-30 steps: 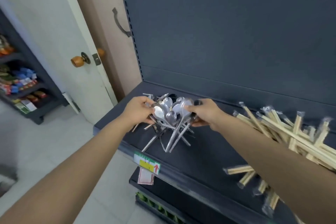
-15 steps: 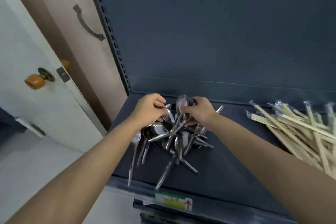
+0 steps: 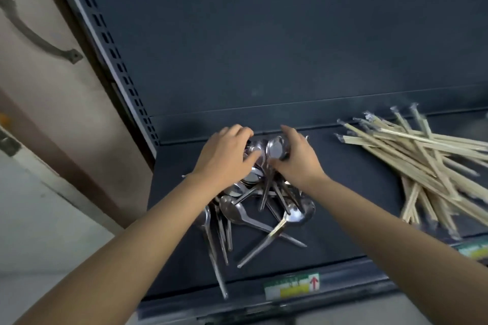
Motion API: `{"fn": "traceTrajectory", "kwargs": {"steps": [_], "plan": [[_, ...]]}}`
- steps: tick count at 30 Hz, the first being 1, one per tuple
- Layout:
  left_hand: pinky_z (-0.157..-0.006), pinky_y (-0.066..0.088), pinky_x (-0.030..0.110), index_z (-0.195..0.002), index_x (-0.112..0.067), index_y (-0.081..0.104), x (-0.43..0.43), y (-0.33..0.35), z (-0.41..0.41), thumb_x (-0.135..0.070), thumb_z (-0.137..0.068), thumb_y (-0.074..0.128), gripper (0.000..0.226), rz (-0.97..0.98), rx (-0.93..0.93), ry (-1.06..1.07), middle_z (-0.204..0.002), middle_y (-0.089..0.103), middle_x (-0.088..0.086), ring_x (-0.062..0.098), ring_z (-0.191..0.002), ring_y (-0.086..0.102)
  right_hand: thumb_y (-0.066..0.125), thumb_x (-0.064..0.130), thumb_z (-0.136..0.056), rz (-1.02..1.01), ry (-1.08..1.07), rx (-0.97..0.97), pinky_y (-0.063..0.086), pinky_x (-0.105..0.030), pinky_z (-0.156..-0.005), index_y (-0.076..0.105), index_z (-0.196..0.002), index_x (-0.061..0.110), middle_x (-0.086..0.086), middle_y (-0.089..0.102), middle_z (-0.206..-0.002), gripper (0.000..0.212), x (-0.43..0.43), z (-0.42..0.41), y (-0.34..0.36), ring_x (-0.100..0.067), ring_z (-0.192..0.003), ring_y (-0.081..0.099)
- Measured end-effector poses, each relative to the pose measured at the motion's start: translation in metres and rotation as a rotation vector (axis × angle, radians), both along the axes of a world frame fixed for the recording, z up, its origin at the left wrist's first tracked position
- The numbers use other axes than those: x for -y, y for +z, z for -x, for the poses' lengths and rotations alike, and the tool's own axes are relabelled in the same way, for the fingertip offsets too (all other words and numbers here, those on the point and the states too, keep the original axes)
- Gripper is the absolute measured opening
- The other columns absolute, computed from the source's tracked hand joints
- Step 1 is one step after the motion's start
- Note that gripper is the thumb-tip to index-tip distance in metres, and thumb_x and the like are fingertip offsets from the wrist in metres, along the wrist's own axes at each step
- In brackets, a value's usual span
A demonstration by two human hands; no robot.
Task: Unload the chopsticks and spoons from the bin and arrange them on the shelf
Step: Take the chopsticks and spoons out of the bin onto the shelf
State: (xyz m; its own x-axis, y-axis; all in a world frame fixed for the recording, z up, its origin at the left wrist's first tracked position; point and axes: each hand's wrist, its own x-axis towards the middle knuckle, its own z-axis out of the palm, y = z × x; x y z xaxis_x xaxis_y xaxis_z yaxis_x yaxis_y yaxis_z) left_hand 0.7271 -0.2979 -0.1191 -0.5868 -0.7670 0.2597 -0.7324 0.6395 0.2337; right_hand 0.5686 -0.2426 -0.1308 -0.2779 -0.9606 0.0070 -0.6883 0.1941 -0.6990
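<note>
The spoons (image 3: 253, 200) had dropped from a held bunch into a loose heap on the shelf (image 3: 343, 232), chopsticks (image 3: 422, 166) at three o'clock. Left hand (image 3: 224, 153) and right hand (image 3: 295, 158), fingers curled, pressed the bowls at twelve o'clock; straightening the pile likely remained.

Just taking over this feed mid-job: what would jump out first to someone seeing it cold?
Both hands, left hand and right hand, press together on a tangled heap of metal spoons at the middle of the dark shelf, some handles poking toward its front edge. To the right lies a loose fan of wrapped chopsticks.
</note>
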Motion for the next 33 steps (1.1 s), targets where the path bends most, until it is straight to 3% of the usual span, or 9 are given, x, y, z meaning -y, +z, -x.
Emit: {"fn": "traceTrajectory", "kwargs": {"steps": [7, 18, 26, 30, 33], "plan": [[-0.098, 0.035, 0.038, -0.13, -0.013, 0.047, -0.016, 0.016, 0.053, -0.054, -0.091, 0.045, 0.056, 0.098, 0.07, -0.054, -0.13, 0.052, 0.004, 0.026, -0.118, 0.049, 0.062, 0.02, -0.087, 0.072, 0.028, -0.416, 0.032, -0.034, -0.102, 0.042, -0.14, 0.012, -0.008, 0.05, -0.136, 0.057, -0.038, 0.038, 0.022, -0.029, -0.126, 0.043], [-0.1, 0.035, 0.039, -0.131, -0.016, 0.044, -0.139, 0.071, 0.274, -0.06, -0.089, 0.046, 0.061, 0.147, -0.062, -0.23, -0.132, 0.049, 0.003, 0.027, -0.123, 0.044, 0.064, 0.027, -0.085, 0.096, -0.271, -0.691, 0.039, -0.041, -0.097, 0.055, -0.128, 0.011, -0.01, 0.051, -0.133, 0.046, -0.201, 0.242, 0.091, -0.034, -0.119, 0.048], [-0.095, 0.036, 0.038, -0.128, -0.015, 0.045, -0.25, 0.1, 0.476, -0.062, -0.087, 0.047, 0.062, 0.092, -0.127, -0.377, -0.131, 0.051, 0.004, 0.027, -0.12, 0.045, 0.06, 0.035, -0.089, 0.053, -0.449, -0.671, 0.037, -0.032, -0.094, 0.055, -0.128, 0.019, -0.001, 0.05, -0.135, 0.042, -0.324, 0.408, 0.14, -0.026, -0.121, 0.049], [-0.095, 0.036, 0.038, -0.128, -0.014, 0.047, -0.264, 0.113, 0.564, -0.059, -0.09, 0.045, 0.059, 0.066, -0.123, -0.442, -0.129, 0.051, 0.005, 0.026, -0.119, 0.045, 0.058, 0.037, -0.091, 0.014, -0.499, -0.595, 0.038, -0.03, -0.094, 0.051, -0.131, 0.021, 0.001, 0.047, -0.139, 0.044, -0.348, 0.487, 0.153, -0.022, -0.122, 0.049], [-0.095, 0.039, 0.039, -0.13, -0.014, 0.046, -0.252, 0.112, 0.629, -0.052, -0.092, 0.045, 0.054, 0.042, -0.081, -0.451, -0.131, 0.051, 0.005, 0.026, -0.12, 0.045, 0.057, 0.042, -0.09, -0.145, -0.462, -0.534, 0.039, -0.032, -0.097, 0.05, -0.132, 0.024, 0.0, 0.047, -0.138, 0.046, -0.346, 0.548, 0.149, -0.021, -0.117, 0.053]]}}
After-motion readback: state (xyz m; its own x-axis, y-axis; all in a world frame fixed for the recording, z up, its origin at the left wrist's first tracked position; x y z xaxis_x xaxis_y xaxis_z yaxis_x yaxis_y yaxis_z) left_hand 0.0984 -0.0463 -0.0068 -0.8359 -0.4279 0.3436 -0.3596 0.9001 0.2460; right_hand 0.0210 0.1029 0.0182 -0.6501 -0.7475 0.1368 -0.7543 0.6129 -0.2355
